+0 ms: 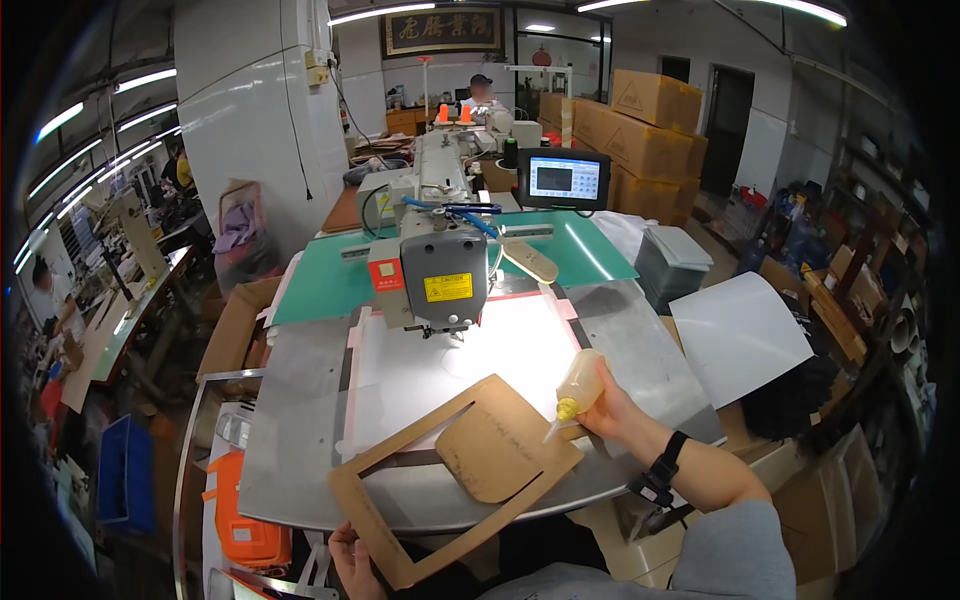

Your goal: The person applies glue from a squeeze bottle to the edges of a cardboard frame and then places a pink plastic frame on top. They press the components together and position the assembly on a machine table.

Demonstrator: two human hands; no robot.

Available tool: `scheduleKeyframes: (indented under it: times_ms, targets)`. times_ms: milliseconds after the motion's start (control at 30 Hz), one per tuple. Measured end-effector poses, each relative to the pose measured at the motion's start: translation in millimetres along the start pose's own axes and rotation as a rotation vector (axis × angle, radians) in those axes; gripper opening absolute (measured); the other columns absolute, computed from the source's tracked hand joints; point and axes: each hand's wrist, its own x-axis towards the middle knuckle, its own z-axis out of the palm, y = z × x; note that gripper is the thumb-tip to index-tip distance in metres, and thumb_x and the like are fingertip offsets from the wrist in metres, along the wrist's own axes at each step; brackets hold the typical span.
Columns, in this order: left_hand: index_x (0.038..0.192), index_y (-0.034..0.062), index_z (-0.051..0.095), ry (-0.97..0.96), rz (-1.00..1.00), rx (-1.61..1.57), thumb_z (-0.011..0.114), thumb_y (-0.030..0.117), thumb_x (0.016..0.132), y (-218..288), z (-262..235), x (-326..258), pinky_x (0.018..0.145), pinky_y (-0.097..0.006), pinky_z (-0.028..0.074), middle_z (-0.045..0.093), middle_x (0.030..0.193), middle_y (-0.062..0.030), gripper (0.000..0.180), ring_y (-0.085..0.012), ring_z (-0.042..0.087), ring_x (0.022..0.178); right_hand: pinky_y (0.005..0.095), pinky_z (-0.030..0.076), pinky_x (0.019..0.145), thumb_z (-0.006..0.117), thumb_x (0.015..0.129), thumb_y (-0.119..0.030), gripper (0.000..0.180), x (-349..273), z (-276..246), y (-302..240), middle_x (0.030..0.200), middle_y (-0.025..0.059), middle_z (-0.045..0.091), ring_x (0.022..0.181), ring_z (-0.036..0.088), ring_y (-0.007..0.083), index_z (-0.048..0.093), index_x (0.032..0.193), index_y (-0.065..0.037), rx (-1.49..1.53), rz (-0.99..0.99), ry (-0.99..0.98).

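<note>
A cardboard frame (415, 431) with a rounded cardboard panel (490, 450) at its right end sits tilted on the near side of the sewing machine head (445, 280), overhanging the metal table (290, 420). The left hand (352, 562), well in front of that head, pinches the frame's near left edge. To the head's near right, the right hand (608, 408) is wrapped around a squeeze bottle (581, 383), yellow cap tipped down; from here I can't tell whether its nozzle touches the cardboard. Behind the head, to its right, a screen (565, 180) glows.
</note>
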Motion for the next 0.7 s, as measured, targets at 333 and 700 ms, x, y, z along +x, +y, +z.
scheduleKeyframes:
  times_ms: [333,700]
  targets:
    - [0.121,-0.0009,0.039,-0.049,-0.092,-0.121,0.045,0.011,0.091,-11.2,-0.2,-5.1,0.092,-0.031,0.038,0.048,0.115,-0.0120,0.033,-0.0210,0.047,0.105,0.0433,0.039,0.090,0.037,0.087,-0.054,0.056,-41.8,-1.0,12.8,0.113,0.0105,0.048,0.104,0.048,0.0266,0.038,0.123,-0.011,0.042,-0.083,0.036]
    - [0.119,0.0011,0.034,0.123,-0.203,-0.277,0.046,0.011,0.087,-2.5,17.5,-16.1,0.073,-0.027,0.047,0.051,0.100,-0.0091,0.035,-0.0157,0.055,0.086,0.0445,0.030,0.102,0.057,0.081,-0.044,0.061,-38.8,-13.9,24.4,0.125,0.0115,0.043,0.119,0.039,0.0288,0.035,0.126,-0.008,0.087,-0.209,-0.063]
